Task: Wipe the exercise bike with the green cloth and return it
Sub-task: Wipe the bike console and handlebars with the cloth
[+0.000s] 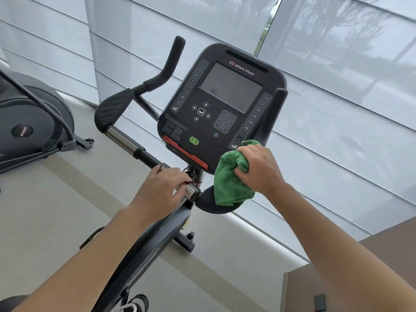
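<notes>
Fingers of the right hand [258,170] curl tightly round the bunched green cloth [229,179], which bulges left of the knuckles and hangs below them against the exercise bike's console [220,104] corner. Left hand [162,190] rests fingers-extended on the handlebar [126,143].

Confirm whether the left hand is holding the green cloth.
No, the right hand grips the green cloth; the left hand rests on the handlebar.
</notes>
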`<action>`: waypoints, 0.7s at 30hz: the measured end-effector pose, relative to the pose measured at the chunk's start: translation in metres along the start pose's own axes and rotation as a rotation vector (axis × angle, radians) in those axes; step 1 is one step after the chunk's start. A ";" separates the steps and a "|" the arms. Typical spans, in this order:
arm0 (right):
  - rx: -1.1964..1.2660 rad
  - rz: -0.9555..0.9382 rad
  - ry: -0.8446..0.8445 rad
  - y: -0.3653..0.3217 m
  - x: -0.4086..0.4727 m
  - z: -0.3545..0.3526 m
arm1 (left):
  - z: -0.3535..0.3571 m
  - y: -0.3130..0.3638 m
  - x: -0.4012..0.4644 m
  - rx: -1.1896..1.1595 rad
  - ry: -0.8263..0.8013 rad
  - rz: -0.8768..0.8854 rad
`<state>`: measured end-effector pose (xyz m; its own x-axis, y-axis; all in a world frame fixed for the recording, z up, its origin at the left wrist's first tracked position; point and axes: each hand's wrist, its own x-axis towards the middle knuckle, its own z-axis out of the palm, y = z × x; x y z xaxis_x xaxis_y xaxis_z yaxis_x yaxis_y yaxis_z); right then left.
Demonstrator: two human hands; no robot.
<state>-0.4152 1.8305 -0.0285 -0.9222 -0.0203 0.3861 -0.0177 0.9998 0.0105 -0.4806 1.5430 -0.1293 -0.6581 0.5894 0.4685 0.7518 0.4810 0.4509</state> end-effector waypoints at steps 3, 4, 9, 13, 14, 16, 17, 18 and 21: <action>0.014 -0.008 0.058 0.024 0.016 -0.018 | 0.011 0.026 0.023 -0.076 0.036 0.029; 0.011 -0.021 0.095 0.030 0.022 -0.023 | 0.015 0.035 0.031 -0.105 0.057 0.036; -0.161 -0.018 0.235 0.068 0.065 -0.044 | 0.045 0.071 0.061 -0.213 -0.015 -0.067; -0.297 -0.046 0.061 0.084 0.081 -0.027 | 0.059 0.074 0.059 -0.061 0.048 -0.152; -0.290 -0.036 0.037 0.082 0.080 -0.020 | 0.059 0.073 0.059 -0.062 0.061 -0.168; -0.243 0.002 0.022 0.075 0.074 -0.008 | 0.059 0.073 0.057 -0.062 0.068 -0.190; -0.218 0.016 0.016 0.071 0.070 -0.004 | 0.059 0.072 0.056 -0.060 0.070 -0.200; -0.188 0.032 0.003 0.068 0.065 -0.001 | 0.059 0.070 0.054 -0.055 0.076 -0.202; -0.022 0.124 -0.081 0.064 0.060 0.001 | 0.058 0.064 0.048 -0.005 0.082 -0.190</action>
<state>-0.4719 1.8928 -0.0056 -0.9449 0.1047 0.3102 0.1061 0.9943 -0.0123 -0.4618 1.6392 -0.1219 -0.7893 0.4338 0.4345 0.6138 0.5750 0.5409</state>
